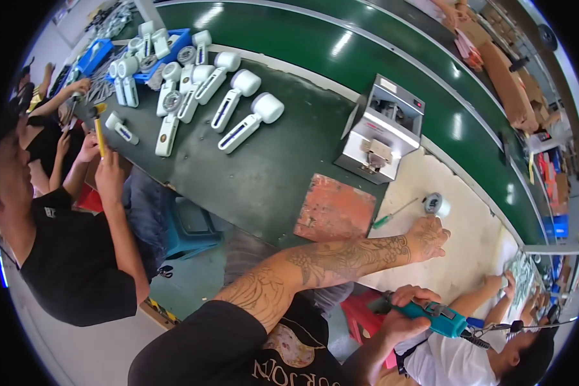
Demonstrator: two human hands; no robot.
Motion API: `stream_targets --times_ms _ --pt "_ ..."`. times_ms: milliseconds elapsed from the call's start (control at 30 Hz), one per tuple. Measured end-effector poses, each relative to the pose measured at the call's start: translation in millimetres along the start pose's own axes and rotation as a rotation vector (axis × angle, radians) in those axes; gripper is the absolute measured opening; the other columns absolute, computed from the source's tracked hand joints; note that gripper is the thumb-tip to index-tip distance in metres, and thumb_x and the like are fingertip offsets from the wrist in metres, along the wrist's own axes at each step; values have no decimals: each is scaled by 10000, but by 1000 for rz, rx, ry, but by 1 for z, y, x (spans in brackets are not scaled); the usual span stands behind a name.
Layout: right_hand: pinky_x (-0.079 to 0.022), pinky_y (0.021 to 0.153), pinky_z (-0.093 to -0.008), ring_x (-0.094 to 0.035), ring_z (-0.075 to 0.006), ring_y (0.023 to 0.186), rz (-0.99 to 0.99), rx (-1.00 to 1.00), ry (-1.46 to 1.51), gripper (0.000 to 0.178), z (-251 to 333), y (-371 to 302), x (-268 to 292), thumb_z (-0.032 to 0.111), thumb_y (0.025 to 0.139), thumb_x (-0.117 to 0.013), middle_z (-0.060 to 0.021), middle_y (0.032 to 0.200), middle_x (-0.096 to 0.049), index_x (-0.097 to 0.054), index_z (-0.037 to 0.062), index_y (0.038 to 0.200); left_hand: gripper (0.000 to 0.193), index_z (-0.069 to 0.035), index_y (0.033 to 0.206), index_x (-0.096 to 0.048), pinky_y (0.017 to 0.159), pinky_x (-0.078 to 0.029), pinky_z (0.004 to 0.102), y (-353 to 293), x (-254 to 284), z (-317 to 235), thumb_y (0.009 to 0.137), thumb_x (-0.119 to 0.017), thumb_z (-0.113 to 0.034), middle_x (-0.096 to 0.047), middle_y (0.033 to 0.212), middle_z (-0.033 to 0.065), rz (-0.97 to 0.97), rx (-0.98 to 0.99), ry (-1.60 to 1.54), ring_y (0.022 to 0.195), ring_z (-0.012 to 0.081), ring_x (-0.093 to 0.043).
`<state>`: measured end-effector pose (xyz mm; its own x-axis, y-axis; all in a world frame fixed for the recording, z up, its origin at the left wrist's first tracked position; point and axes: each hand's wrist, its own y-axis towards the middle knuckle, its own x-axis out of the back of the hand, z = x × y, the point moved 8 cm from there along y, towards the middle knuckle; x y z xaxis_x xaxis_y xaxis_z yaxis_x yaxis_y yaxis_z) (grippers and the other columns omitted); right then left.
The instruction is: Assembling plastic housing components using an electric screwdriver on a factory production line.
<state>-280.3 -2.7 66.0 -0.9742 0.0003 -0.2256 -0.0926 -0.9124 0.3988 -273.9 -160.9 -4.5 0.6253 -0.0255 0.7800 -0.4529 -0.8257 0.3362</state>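
Note:
My left hand reaches across my front to the right, fingers curled, over the pale board. Whether anything small is inside those fingers is hidden. Just beyond it lies a round white part with a grey, open-looking face, close to the knuckles. My right hand is wrapped around a teal electric screwdriver, held off the bench's near edge with a black coiled cord at one end. A screwdriver with a green handle lies on the board, left of my left hand.
A grey metal machine stands at the back, behind a worn red plate. Several white handheld devices and blue bins fill the left bench. A co-worker with a yellow-handled tool sits left; another person is at right. A green conveyor runs behind.

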Motion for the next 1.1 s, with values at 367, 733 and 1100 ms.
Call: stream_targets --times_ms 367,733,1100 --pt "-446 513 -296 -535 -197 552 63 -49 46 707 -16 23 -15 680 883 -624 -83 654 -524 -498 2 1040 165 -61 868 -686 829 -496 358 -116 157 19 757 -643 -176 -630 1016 101 -178 -149 230 972 252 -578" --pt "-390 550 -329 -462 -177 557 124 -147 57 779 -21 65 -82 793 847 -538 -48 643 -476 -499 47 1066 272 -54 1073 -655 888 -506 401 -170 190 79 842 -689 -193 -630 1007 97 -222 89 4 975 291 -589" --pt "-462 603 -350 -535 -192 620 183 71 50 722 -41 138 -145 666 906 -608 -80 698 -532 -554 -32 1078 333 -119 1152 -688 881 -488 425 -167 196 102 901 -679 -338 -592 982 54 -63 187 -62 999 270 -562"
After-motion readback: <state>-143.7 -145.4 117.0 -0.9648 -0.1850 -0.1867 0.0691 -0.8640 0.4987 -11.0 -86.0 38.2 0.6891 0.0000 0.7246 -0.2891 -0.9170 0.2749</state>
